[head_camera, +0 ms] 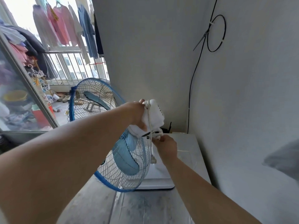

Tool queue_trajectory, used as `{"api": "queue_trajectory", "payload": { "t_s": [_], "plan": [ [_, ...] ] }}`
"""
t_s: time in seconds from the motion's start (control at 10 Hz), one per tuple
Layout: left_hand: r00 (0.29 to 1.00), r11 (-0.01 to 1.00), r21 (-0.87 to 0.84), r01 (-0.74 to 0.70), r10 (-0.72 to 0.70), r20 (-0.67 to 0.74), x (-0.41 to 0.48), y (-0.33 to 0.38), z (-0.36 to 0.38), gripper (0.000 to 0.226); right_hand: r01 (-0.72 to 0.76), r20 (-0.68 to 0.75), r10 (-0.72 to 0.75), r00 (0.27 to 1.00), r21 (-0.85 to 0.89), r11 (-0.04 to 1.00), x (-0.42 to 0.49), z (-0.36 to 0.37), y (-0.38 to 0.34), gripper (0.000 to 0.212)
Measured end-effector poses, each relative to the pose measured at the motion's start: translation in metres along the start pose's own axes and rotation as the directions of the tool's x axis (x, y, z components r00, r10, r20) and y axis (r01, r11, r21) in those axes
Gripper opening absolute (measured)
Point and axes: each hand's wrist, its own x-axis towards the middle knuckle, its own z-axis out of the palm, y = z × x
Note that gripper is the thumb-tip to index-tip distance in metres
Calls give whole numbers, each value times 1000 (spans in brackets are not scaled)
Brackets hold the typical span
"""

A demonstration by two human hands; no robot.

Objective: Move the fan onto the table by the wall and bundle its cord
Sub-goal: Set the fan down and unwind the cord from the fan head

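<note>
So, the fan [129, 159] stands on the counter [191, 143], base under the right hand [166, 146], so the move looks done. The left hand [137, 113] grips the motor housing w/ the cord [149, 120] pinned under it. The right hand pinches cord loops just below. The plug [153, 160] dangles beside the right wrist, so bundling is unfinished. The wall [242, 110] is close on the right; more room on the left.

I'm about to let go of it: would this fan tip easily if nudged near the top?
Probably somewhat top-heavy: the fan carries its wide cage and motor high over a flat base, so a push up top may rock it. The base lies flat on the table, which should help.
</note>
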Motion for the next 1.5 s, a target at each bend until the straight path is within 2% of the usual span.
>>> {"api": "queue_trajectory", "payload": {
  "t_s": [0.1, 0.2, 0.3, 0.4, 0.5, 0.6, 0.7, 0.8, 0.9, 1.0, 1.1, 1.2, 1.3, 1.4, 1.5],
  "plan": [
    [1000, 1000, -20, 20, -20, 10, 0, -2, 0, 121, -409, 207, 354, 912, 531, 742, -1, -2, -1, 37],
    [1000, 999, -22, 25, -25, 12, 0, -1, 0, 122, -589, 452, 410, 792, 743, 318, -6, 1, 9, 34],
    [1000, 1000, -9, 27, -27, 14, 0, 0, 0, 120, -372, 177, 327, 928, 472, 800, -13, 3, 13, 20],
    [999, 999, -8, 37, -36, 26, 0, -1, 0, 117, 154, -156, -243, 957, -436, 887, -9, 4, 19, 32],
    [999, 999, -10, 41, -40, 30, -1, 0, 0, 118, 245, -61, -388, 920, -682, 689, -2, 0, 5, 32],
    [999, 999, -16, 42, -42, 27, -2, 0, 0, 118, 73, -25, -84, 996, -291, 954, 1, 2, 4, 32],
    [998, 998, -21, 52, -51, 24, 0, -1, 1, 118, -535, 405, 354, 843, 704, 467, -11, 4, -1, 33],
    [998, 998, 5, 64, -64, 23, 2, 0, 2, 124, -528, 394, 356, 847, 696, 486, -11, 8, 1, 36],
    [998, 998, 4, 60, -60, 23, 3, -1, 3, 124, -54, -2, 55, 999, -167, 984, -8, 9, 7, 41],
    [997, 998, 5, 67, -67, 27, 4, 0, 3, 120, 117, -133, -236, 962, -581, 805, -7, 7, 6, 42],
    [998, 998, 3, 64, -64, 22, 3, -2, 4, 118, 180, -14, -200, 980, -385, 905, -1, 5, 9, 42],
    [998, 997, -23, 67, -67, 14, 1, -2, 3, 121, -301, 162, 253, 954, 543, 784, -7, 5, 6, 43],
    [998, 997, -22, 67, -67, 10, 1, -1, 3, 121, -575, 473, 356, 806, 767, 284, -16, 11, 5, 42],
    [998, 998, -15, 59, -58, 6, 2, -2, 4, 120, -469, 306, 356, 883, 576, 669, -12, 4, 0, 45],
    [999, 999, 2, 39, -39, 4, 2, -2, 4, 120, 212, -123, -310, 943, -496, 842, -7, 0, 7, 37]
  ]
}}
